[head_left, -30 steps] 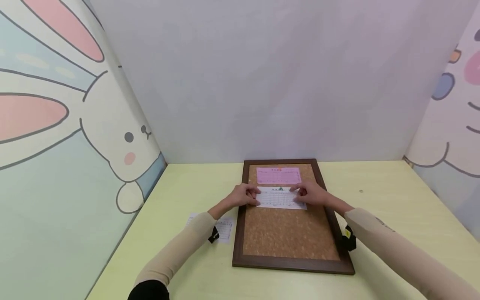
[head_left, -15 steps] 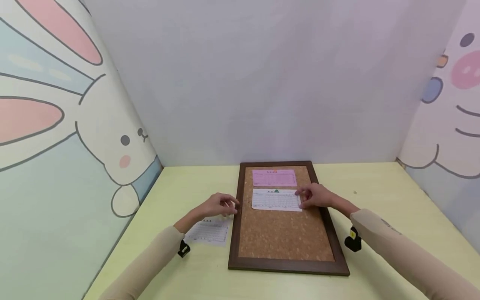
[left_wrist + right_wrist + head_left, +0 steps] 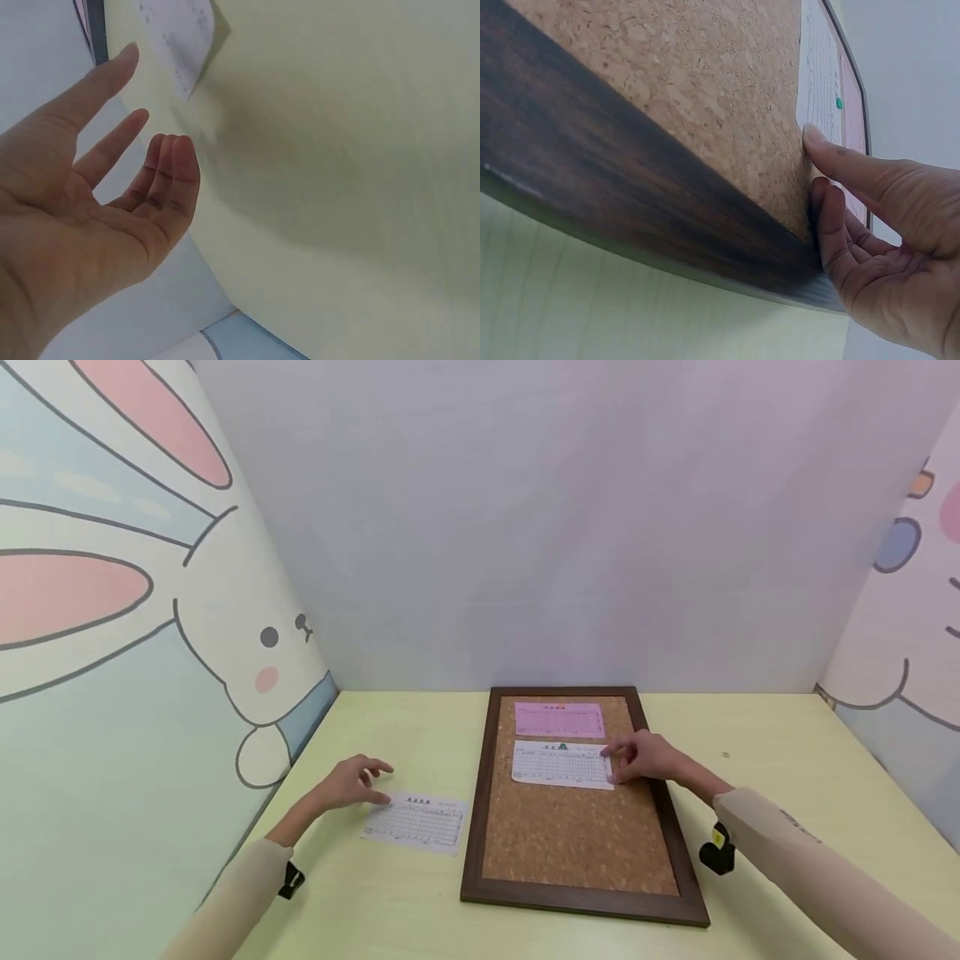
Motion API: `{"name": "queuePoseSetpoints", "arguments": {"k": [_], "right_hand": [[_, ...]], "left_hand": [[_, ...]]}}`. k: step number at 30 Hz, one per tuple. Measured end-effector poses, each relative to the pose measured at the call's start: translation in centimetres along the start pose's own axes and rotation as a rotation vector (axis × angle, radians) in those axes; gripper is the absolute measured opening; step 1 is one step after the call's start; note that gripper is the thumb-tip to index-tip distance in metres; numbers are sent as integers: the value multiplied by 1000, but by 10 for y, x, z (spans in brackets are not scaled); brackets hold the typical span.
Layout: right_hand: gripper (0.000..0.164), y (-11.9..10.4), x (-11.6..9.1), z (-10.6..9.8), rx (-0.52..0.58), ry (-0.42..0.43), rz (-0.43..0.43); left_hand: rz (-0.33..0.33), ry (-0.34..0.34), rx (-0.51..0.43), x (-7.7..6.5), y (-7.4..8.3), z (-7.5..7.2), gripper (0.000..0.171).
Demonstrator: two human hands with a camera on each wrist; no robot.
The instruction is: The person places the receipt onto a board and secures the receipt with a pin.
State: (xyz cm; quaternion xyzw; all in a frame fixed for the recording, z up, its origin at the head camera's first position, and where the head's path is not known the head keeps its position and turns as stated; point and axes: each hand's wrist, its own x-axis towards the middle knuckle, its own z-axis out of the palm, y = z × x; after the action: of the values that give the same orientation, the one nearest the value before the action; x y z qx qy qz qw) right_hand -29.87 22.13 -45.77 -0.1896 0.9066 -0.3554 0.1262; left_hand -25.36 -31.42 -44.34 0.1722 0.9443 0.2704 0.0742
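Observation:
On a cork board (image 3: 577,852) with a dark wooden frame lies a white printed form (image 3: 555,764), a small green pin (image 3: 839,103) at its top edge. My right hand (image 3: 645,756) touches that form's right edge with thumb and index fingertip set apart; in the right wrist view the other fingers (image 3: 832,225) curl beneath. Left of the board, a second white printed form (image 3: 416,822) lies loose on the table. My left hand (image 3: 348,782) hovers by its upper left corner, thumb near the paper, fingers spread and holding nothing.
A pink printed form (image 3: 558,720) with a small orange mark sits at the board's top. The pale yellow table (image 3: 780,793) meets a grey back wall (image 3: 555,527). Painted side panels (image 3: 217,660) stand left and right.
My left hand has let go of the pinned white form's left edge and moved left to the loose form. My right hand stays at the pinned form's right edge.

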Motion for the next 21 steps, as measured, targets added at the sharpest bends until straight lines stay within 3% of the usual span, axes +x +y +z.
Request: {"name": "queuePoseSetpoints", "arguments": {"k": [5, 11, 17, 21], "right_hand": [[44, 2, -3, 0, 24, 12, -29], [43, -1, -3, 6, 49, -2, -9], [42, -5, -4, 5, 40, -11, 20], [42, -7, -6, 2, 34, -5, 40]], "left_hand": [[-47, -39, -35, -12, -7, 4, 55], [-7, -54, -69, -22, -14, 9, 56], [-13, -56, -66, -19, -12, 9, 48], [-58, -76, -87, -13, -8, 8, 39]]}}
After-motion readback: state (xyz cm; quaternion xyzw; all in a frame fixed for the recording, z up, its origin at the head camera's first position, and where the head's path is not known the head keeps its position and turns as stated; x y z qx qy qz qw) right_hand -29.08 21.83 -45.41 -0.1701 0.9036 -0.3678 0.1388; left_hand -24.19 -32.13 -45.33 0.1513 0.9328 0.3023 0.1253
